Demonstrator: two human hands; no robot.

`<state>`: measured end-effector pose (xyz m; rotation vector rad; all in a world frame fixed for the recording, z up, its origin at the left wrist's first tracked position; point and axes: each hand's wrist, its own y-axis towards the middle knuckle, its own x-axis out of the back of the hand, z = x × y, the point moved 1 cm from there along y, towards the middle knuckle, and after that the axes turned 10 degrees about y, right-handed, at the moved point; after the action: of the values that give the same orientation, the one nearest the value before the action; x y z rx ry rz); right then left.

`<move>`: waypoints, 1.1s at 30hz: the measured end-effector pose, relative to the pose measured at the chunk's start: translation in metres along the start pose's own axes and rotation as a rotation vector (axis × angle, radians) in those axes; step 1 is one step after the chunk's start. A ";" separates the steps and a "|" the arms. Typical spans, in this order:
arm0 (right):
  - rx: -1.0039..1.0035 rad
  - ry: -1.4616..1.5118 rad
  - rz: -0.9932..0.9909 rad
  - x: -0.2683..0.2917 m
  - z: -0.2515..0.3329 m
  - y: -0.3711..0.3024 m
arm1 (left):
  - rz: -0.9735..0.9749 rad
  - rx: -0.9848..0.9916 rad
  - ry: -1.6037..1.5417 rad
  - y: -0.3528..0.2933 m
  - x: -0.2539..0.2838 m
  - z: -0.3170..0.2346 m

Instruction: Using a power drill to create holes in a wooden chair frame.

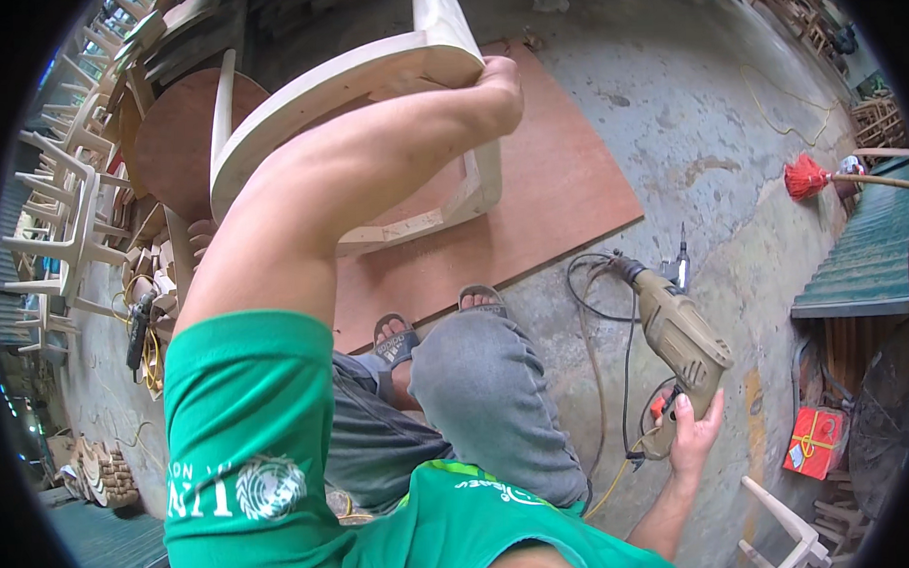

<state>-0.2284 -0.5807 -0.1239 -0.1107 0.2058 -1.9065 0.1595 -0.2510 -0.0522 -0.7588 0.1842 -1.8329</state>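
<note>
A pale, unpainted wooden chair frame (332,80) with a curved rail stands tilted in front of me, over a reddish-brown plywood board (576,170). My left hand (500,87) is closed on the frame's corner where a leg meets the rail; its fingers are mostly hidden behind the wood. Off to the right, my right hand (692,434) holds a tan corded power drill (676,321) by its handle. The drill points up and away, apart from the chair frame. What its chuck carries cannot be made out clearly.
Unfinished chairs (72,232) are stacked at the left, near a round wooden panel (184,133). A dark tool (140,330) hangs there. Dark cables (587,339) loop beside the drill. At the right are a red-headed broom (805,178), a green corrugated sheet (859,260) and a red box (815,442).
</note>
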 end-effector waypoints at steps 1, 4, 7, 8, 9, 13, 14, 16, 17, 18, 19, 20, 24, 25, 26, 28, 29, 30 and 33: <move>0.078 -0.064 -0.053 0.009 -0.004 -0.009 | -0.028 0.006 -0.044 0.005 0.000 0.003; 0.110 0.007 -0.172 0.032 -0.016 -0.032 | 0.009 -0.067 -0.124 0.001 0.003 0.018; 0.074 0.064 -0.212 0.045 -0.019 -0.045 | -0.060 0.012 -0.172 -0.022 0.020 0.036; 0.052 0.052 -0.288 0.046 -0.020 -0.047 | -0.103 0.046 -0.186 -0.030 0.029 0.047; 0.107 0.034 -0.272 0.047 -0.019 -0.048 | -0.146 0.085 -0.208 -0.040 0.039 0.056; 0.145 0.041 -0.365 0.045 -0.019 -0.052 | -0.315 0.210 -0.343 -0.085 0.075 0.101; 0.147 0.051 -0.353 0.045 -0.018 -0.053 | -0.312 0.236 -0.369 -0.095 0.082 0.112; 0.150 0.068 -0.326 0.045 -0.019 -0.056 | -0.405 0.279 -0.481 -0.115 0.081 0.133; 0.152 0.073 -0.311 0.046 -0.019 -0.057 | -0.433 0.297 -0.547 -0.123 0.078 0.141; 0.138 0.094 -0.314 0.046 -0.020 -0.059 | -0.555 0.331 -0.618 -0.130 0.067 0.139; 0.186 0.062 -0.290 0.047 -0.020 -0.061 | -0.681 0.357 -0.684 -0.140 0.049 0.138; 0.220 0.052 -0.287 0.046 -0.020 -0.063 | -0.544 0.463 -0.797 -0.133 0.044 0.130; 0.261 0.081 -0.289 0.039 -0.016 -0.070 | -0.888 0.622 -0.950 -0.138 -0.035 0.072; 0.268 0.073 -0.276 0.037 -0.014 -0.070 | -0.811 0.645 -1.049 -0.136 -0.053 0.059; 0.231 0.099 -0.302 0.036 -0.011 -0.072 | -0.840 0.655 -1.123 -0.136 -0.069 0.042; 0.262 0.025 -0.217 0.033 -0.003 -0.071 | -0.761 0.695 -1.223 -0.140 -0.093 0.017; 0.227 -0.001 -0.184 0.032 0.001 -0.074 | -0.763 0.685 -1.248 -0.147 -0.103 0.004; 0.148 0.022 -0.208 0.028 0.002 -0.072 | -0.799 0.695 -1.232 -0.154 -0.110 -0.004; 0.180 -0.028 -0.086 0.012 0.005 -0.064 | -0.708 0.749 -1.143 -0.178 -0.123 -0.024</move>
<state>-0.2911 -0.5713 -0.1062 -0.0252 0.0107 -1.9985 0.0303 -0.0761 -0.0377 -1.2519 -1.5705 -1.5719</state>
